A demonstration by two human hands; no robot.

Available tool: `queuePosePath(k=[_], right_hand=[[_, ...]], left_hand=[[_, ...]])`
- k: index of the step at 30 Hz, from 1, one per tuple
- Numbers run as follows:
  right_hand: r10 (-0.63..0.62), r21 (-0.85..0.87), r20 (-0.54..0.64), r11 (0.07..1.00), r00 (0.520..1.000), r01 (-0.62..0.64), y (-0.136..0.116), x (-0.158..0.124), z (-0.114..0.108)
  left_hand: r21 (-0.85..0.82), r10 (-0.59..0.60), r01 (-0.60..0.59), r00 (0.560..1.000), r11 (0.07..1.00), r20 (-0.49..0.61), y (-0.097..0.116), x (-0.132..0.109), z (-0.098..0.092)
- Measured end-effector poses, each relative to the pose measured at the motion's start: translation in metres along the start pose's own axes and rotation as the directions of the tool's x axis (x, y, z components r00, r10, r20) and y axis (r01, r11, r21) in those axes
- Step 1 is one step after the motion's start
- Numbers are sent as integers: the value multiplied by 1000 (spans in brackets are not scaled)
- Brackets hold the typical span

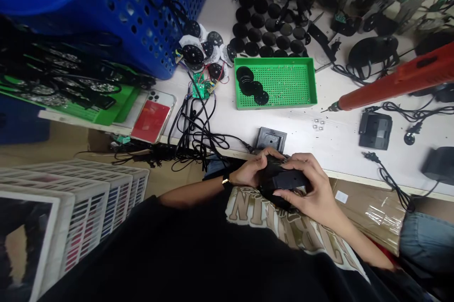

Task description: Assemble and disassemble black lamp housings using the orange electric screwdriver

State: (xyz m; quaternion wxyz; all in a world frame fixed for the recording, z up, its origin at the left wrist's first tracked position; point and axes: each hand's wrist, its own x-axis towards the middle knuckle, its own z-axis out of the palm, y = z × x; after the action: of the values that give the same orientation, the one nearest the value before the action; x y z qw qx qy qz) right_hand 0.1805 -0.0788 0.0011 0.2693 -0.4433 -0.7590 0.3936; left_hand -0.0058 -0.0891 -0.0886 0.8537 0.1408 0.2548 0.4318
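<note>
Both my hands hold a black plastic housing (283,180) close to my chest, just below the white table's front edge (340,172). My left hand (253,169) wraps around its left side with fingers curled over the top. My right hand (312,186) grips its right side, fingers closed across the top and thumb underneath. A black cable runs from the part toward a tangle of black wires (198,136) on the table. A small square black part (271,139) lies on the table right above my hands.
A green perforated tray (283,84) holds a few black discs. Rows of black discs (266,27) lie behind it. An orange electric screwdriver (397,82) hangs at right. A phone with red case (153,117), a blue basket (142,13), a black box (375,130) and white crates (88,198) surround me.
</note>
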Motion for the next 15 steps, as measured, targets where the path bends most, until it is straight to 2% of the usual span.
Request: queuePosePath(k=[8,15], right_hand=[[-22,-30,-39,999,999,21,0,-9,0],[-68,-84,-60,994,996,63,-8,-10,1]], left_hand=[[23,-66,67,998,998,-11,-2,-1,2],[39,-68,68,998,997,-3,-4,-5,-1]])
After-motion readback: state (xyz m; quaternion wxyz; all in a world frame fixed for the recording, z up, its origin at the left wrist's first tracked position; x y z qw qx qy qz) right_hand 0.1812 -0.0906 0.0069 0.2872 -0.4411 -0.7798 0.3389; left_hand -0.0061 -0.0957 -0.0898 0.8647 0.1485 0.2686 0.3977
